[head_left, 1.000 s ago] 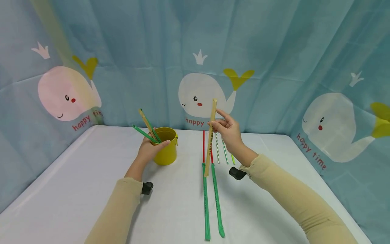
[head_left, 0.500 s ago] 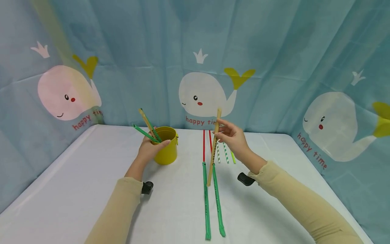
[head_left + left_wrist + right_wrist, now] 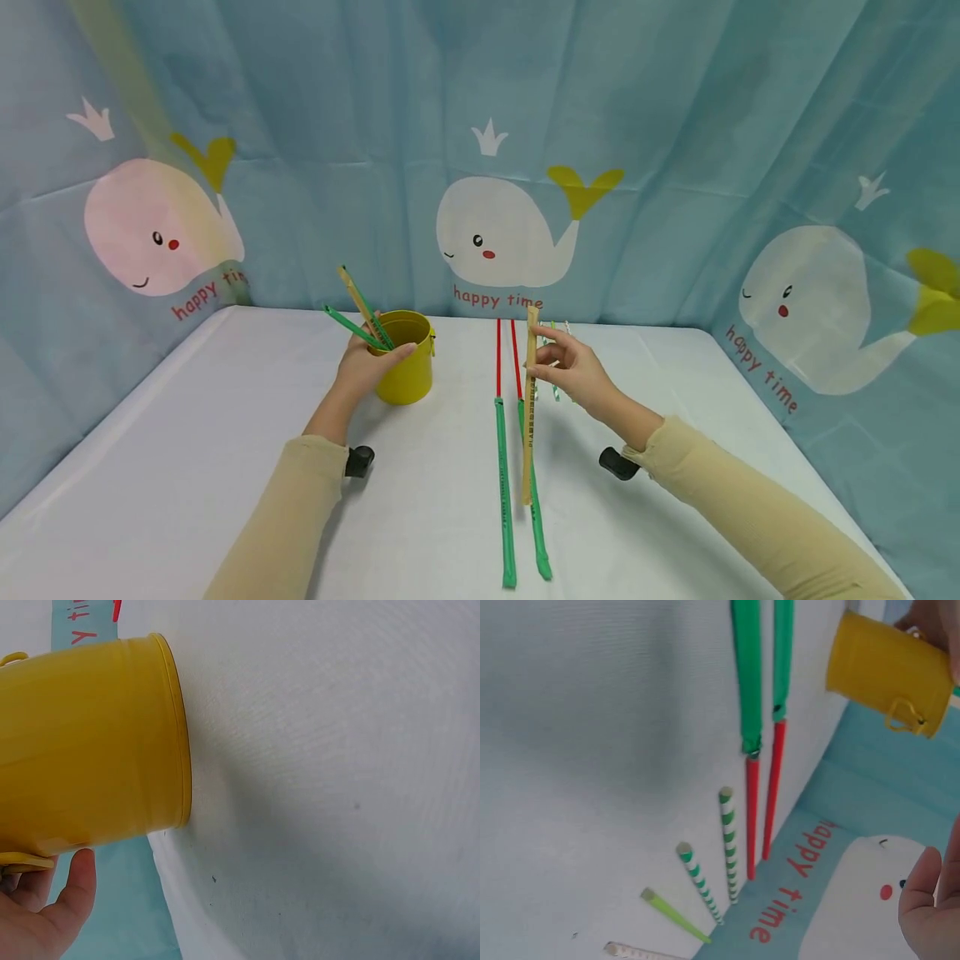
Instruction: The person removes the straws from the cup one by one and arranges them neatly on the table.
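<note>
My left hand (image 3: 360, 368) grips the side of a yellow bucket (image 3: 405, 379), its thumb along the rim. Two green-wrapped straws and a tan-wrapped one (image 3: 352, 287) lean out of the bucket on that side. Between thumb and fingertips, my right hand (image 3: 581, 379) pinches a tan paper-wrapped straw (image 3: 529, 433) with printed lettering, which overlaps the right-hand green-wrapped straw (image 3: 543, 550) in the head view. Another green-wrapped straw (image 3: 505, 492) lies to its left. In the left wrist view, fingers (image 3: 75, 896) show beside the bucket wall (image 3: 97, 750).
Two red straws (image 3: 752, 817) lie beyond the green-wrapped ones. Green-and-white striped straws (image 3: 728, 832), a light green straw (image 3: 671, 911) and a pale dotted straw (image 3: 637, 951) lie to their right on the white tablecloth (image 3: 435, 508). A blue whale-print curtain (image 3: 337, 167) surrounds the table.
My right hand has come lower and slightly rightward with the tan-wrapped straw, from over the red straws to over the right green-wrapped straw. The left hand and bucket have stayed put.
</note>
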The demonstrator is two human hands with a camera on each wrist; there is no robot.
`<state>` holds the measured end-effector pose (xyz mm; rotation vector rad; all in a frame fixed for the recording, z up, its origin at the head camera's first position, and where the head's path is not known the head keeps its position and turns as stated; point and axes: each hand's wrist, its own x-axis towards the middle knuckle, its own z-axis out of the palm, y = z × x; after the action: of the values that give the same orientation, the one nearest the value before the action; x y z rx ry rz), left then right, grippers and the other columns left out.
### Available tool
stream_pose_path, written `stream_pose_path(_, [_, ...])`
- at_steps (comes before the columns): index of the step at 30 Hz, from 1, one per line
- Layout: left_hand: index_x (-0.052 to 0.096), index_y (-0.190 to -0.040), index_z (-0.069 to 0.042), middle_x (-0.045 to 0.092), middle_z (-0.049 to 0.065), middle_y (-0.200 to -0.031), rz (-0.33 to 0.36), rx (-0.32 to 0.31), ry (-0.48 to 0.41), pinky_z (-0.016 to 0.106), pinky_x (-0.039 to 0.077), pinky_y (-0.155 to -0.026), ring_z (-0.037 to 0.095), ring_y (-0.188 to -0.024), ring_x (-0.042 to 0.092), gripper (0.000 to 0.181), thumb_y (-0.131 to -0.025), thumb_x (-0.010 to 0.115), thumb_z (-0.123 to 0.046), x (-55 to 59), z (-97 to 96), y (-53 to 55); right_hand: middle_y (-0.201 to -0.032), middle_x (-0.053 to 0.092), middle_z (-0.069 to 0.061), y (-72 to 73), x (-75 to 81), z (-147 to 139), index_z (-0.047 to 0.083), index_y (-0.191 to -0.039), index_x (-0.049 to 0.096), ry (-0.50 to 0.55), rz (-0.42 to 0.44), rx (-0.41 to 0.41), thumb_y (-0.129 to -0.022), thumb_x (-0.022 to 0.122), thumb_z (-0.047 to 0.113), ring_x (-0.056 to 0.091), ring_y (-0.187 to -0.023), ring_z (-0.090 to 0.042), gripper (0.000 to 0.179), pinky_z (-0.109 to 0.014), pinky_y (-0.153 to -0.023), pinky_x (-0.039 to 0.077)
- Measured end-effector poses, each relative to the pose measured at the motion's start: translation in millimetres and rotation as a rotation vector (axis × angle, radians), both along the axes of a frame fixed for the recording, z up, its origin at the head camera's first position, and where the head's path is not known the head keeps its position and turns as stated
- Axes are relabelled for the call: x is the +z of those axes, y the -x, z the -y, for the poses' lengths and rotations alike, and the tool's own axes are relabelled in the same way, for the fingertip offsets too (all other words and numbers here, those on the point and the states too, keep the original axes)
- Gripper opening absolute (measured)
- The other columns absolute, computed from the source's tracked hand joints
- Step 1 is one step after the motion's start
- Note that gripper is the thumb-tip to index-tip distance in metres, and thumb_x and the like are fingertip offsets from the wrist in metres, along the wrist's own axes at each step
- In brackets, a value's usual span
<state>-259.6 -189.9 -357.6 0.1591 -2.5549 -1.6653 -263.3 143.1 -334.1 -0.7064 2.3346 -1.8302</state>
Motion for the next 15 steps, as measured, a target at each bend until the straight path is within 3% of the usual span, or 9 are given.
stream_pose_path(8, [0.009, -0.157, -0.012, 0.018, 0.018, -0.157, -0.016, -0.007, -0.013, 0.051, 0.025, -0.114, 0.035, -0.140, 0.028, 0.093, -0.091, 0.068, -0.038, 0.2, 0.5, -0.8, -0.096, 0.064, -0.006, -4.9, -13.6, -13, 0.002, -0.144, 0.043, -0.121, -0.005, 0.041, -0.088, 0.072, 0.006, 0.057, -0.083, -0.027, 0.063, -0.026, -0.069, 0.050])
stream_pose_path(15, [0.010, -0.157, -0.013, 0.020, 0.019, -0.156, -0.015, 0.000, -0.005, 0.051, 0.025, -0.114, 0.037, -0.140, 0.029, 0.092, -0.091, 0.068, -0.037, 3.6, -1.2, -0.7, -0.094, 0.065, -0.006, -9.4, -30.3, -22, 0.001, -0.142, 0.044, -0.192, 0.041, 0.046, -0.086, 0.075, 0.009, 0.058, -0.087, -0.023, 0.065, -0.026, -0.073, 0.050])
